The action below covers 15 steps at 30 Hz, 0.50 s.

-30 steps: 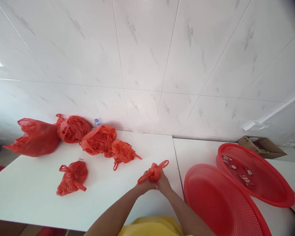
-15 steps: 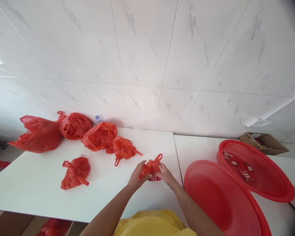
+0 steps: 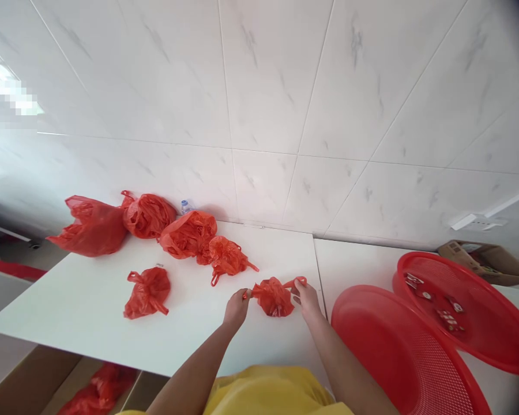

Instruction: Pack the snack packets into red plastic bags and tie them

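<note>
A small red plastic bag with something inside sits on the white table in front of me. My left hand pinches one of its handles, and my right hand grips the other, so both handles stretch out sideways. Small wrapped items show faintly at the bag's lower edge. To the left lies another small red bag with its handles sticking up. Behind it a crumpled red bag rests beside a larger bunched one.
Two red plastic baskets stand at the right; the farther basket holds several small packets. Behind them is an open cardboard box. More red bags and a bottle line the wall. Below the table, a carton contains red plastic.
My hands have gone from cupping the bag to holding its two handles, pulled apart to the sides. The view has turned slightly left.
</note>
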Tool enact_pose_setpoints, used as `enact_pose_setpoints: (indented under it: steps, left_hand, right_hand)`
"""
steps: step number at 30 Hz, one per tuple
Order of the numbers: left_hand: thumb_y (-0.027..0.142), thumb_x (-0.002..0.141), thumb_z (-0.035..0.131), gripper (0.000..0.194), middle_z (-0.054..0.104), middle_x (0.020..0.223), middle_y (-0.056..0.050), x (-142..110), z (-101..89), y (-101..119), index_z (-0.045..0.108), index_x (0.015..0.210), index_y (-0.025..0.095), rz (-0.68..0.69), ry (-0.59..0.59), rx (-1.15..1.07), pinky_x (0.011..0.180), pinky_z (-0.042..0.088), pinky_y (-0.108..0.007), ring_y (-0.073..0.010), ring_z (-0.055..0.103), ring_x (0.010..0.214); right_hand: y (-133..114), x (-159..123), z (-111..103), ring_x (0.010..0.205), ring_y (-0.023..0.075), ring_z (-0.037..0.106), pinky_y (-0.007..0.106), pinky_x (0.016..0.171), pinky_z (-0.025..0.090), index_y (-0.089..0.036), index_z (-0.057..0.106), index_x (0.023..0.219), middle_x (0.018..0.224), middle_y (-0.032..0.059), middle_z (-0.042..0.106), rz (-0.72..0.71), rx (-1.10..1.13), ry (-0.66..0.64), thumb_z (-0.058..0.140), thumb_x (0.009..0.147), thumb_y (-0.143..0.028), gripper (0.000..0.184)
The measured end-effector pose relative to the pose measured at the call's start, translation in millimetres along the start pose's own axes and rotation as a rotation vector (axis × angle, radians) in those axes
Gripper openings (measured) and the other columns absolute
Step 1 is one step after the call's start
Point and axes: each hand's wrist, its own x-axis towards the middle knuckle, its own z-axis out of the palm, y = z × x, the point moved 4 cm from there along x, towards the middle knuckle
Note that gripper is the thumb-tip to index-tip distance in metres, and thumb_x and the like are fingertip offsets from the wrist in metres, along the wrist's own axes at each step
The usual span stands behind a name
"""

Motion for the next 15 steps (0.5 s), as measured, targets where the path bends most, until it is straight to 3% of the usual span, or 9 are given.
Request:
enact_pose_setpoints:
  steps: [3,6,8,10,12,15]
  left_hand:
    - [0.042,0.09,0.028,0.042,0.065,0.075,-0.004,0.1,3.2,-16.2,0.062,0.076,0.022,-0.047,-0.029,0.064,0.063,0.043,-0.03,-0.0199,0.06,0.071]
    - [0.037,0.09,0.029,0.04,0.062,0.068,-0.003,-0.8,8.2,-22.2,0.062,0.073,0.022,-0.062,-0.047,0.1,0.062,0.043,-0.031,-0.0191,0.059,0.066]
    - [0.035,0.09,0.03,0.038,0.064,0.081,-0.005,0.1,8.3,-20.4,0.065,0.086,0.022,-0.037,-0.032,0.1,0.07,0.045,-0.032,-0.02,0.061,0.076]
    - [0.035,0.087,0.038,0.034,0.063,0.106,-0.007,2.0,6.9,-15.5,0.061,0.11,0.024,0.016,-0.003,0.088,0.084,0.045,-0.034,-0.0207,0.059,0.097]
    - [0.036,0.079,0.054,0.054,0.05,0.132,-0.008,2.9,8.3,-8.6,0.047,0.131,0.026,0.103,0.009,0.074,0.097,0.039,-0.035,-0.0227,0.048,0.12]
    - [0.038,0.056,0.076,0.101,0.025,0.151,-0.011,-0.4,21.8,-0.3,0.028,0.144,0.027,0.232,-0.086,0.043,0.105,0.033,-0.042,-0.0312,0.027,0.136]
  right_hand:
    - [22.4,3.5,-17.5,0.079,0.0213,0.065,0.027,0.059,0.049,-0.02,0.06,0.075,0.073,0.0053,0.067,0.049,0.0,0.09,0.071,0.059,-0.048,0.034]
    - [33.5,1.9,-25.8,0.076,0.0214,0.066,0.028,0.06,0.05,-0.02,0.059,0.076,0.071,0.0042,0.067,0.045,0.006,0.069,0.07,0.059,-0.052,0.038]
    - [32.4,-2.5,-25.8,0.084,0.0223,0.066,0.029,0.067,0.052,-0.02,0.062,0.081,0.081,0.0051,0.07,0.013,-0.002,-0.002,0.071,0.059,-0.053,0.041]
    - [28.7,-10.1,-22.0,0.095,0.024,0.064,0.03,0.075,0.052,-0.019,0.065,0.086,0.093,0.0067,0.071,-0.016,-0.022,-0.091,0.071,0.059,-0.053,0.044]
    - [26.4,-21.7,-13.0,0.103,0.0256,0.062,0.032,0.083,0.05,-0.019,0.067,0.093,0.102,0.0078,0.07,-0.045,-0.054,-0.214,0.069,0.064,-0.055,0.047]
    - [30.0,-46.7,7.2,0.11,0.0265,0.058,0.037,0.092,0.046,-0.02,0.066,0.103,0.11,0.0082,0.068,-0.06,-0.107,-0.41,0.062,0.071,-0.059,0.051]
